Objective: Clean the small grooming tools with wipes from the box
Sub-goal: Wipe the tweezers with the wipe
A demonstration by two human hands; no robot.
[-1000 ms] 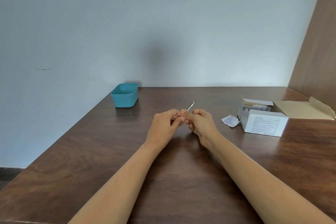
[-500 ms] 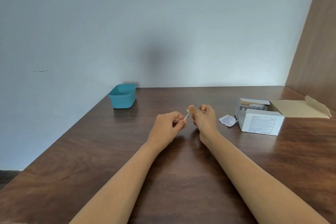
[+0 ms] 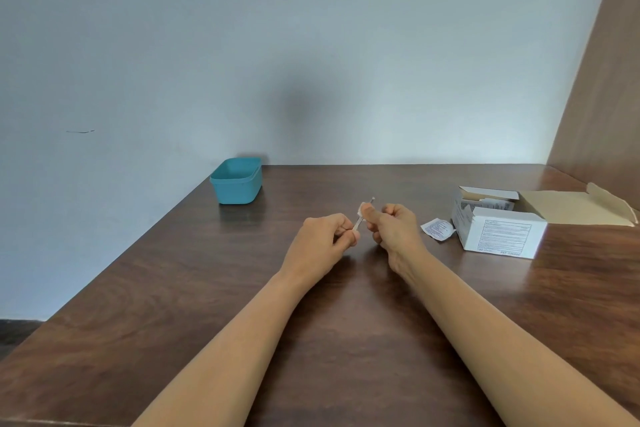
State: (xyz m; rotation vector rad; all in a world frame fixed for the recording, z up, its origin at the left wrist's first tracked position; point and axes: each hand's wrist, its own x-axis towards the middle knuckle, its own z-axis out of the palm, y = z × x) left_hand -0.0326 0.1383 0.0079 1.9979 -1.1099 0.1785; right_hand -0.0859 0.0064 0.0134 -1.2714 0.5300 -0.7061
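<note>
My left hand (image 3: 322,242) pinches the near end of a thin metal grooming tool (image 3: 358,221) that points up and away over the table's middle. My right hand (image 3: 393,227) pinches a small white wipe (image 3: 362,209) round the tool's upper part, just below its tip. Only a short piece of the tool shows between the hands, and the tip pokes out past my right thumb. The white wipe box (image 3: 498,230) stands open at the right, with packets visible inside.
A torn wipe wrapper (image 3: 437,228) lies just left of the box. A teal plastic tub (image 3: 237,181) sits at the table's far left corner. The brown wooden table (image 3: 173,288) ends at a left edge; a wooden panel rises at far right.
My right hand has slid the wipe up along the tool toward its tip, away from my left hand. The hands, touching a second ago, are now apart.
</note>
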